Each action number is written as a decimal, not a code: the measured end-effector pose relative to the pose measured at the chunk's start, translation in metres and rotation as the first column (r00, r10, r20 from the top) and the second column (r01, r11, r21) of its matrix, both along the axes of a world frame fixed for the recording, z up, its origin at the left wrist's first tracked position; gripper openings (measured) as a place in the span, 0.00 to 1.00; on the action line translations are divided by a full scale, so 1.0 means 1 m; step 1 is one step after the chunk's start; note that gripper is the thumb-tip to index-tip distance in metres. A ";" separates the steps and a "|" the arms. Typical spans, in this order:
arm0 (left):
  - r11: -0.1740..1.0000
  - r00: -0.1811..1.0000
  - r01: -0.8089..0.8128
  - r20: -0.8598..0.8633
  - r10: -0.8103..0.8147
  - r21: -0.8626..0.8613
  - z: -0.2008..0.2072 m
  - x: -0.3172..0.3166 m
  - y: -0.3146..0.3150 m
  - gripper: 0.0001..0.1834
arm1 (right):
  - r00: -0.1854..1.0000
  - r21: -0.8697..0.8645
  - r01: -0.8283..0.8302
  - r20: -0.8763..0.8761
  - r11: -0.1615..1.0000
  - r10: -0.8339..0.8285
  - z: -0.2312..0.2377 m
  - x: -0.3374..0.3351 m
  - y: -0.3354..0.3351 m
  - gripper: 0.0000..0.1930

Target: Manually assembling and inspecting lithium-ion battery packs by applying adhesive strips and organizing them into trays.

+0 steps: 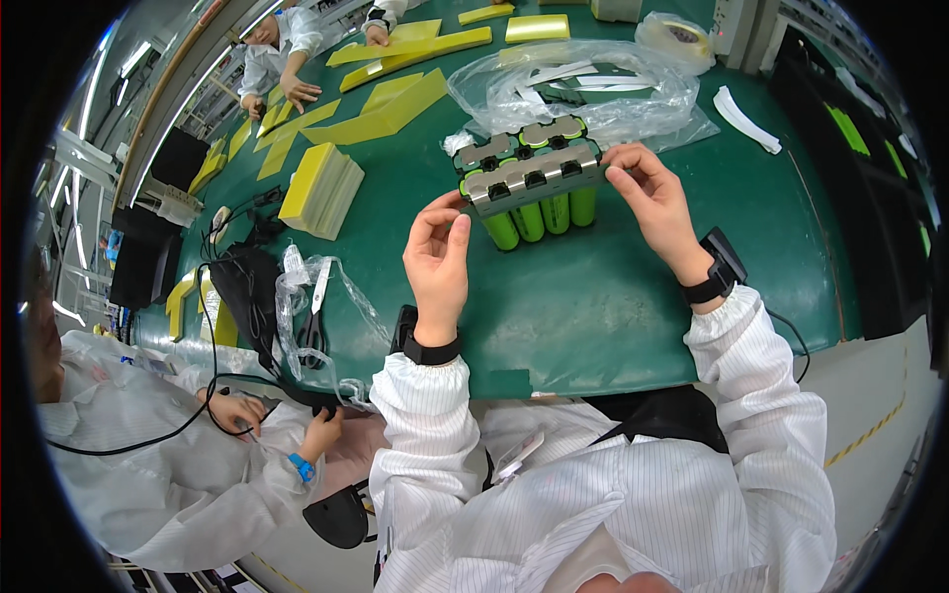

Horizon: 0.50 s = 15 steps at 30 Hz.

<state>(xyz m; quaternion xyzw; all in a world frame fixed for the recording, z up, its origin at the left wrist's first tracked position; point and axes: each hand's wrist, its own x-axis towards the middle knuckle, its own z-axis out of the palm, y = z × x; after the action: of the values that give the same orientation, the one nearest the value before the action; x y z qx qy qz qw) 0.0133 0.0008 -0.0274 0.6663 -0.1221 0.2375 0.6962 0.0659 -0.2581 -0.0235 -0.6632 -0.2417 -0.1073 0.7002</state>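
Green cylindrical cells (529, 223) hang or stand, contact unclear, under grey metal strips (516, 182), forming a battery pack (557, 166) above the middle of the bench (613, 326). Left hand (438, 267) and right hand (660, 212) hold opposite ends, fingers narrow, likely to steady the pack and leave its top exposed. Clear plastic bag (682, 107) lies behind; stacked yellow sheets (324, 193) and scissors (314, 321) sit left, apparently keeping the front area free.
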 end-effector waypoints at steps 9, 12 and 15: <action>1.000 1.000 0.011 0.009 -0.010 -0.005 0.001 -0.002 0.002 0.04 | 1.000 0.031 0.000 0.008 1.000 0.000 0.000 0.000 0.004 0.04; 0.999 1.000 0.029 0.002 -0.029 -0.028 0.001 -0.002 0.002 0.04 | 0.999 0.023 0.022 0.028 0.999 -0.022 -0.003 0.002 0.004 0.04; 0.999 0.999 0.033 0.005 -0.032 -0.034 0.002 -0.001 0.002 0.05 | 1.000 0.014 0.021 0.011 1.000 -0.021 -0.002 0.001 0.004 0.05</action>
<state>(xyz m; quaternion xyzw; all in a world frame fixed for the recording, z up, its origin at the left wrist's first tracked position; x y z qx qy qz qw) 0.0126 0.0027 -0.0255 0.6516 -0.1304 0.2298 0.7111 0.0672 -0.2540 -0.0253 -0.6602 -0.2376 -0.1201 0.7024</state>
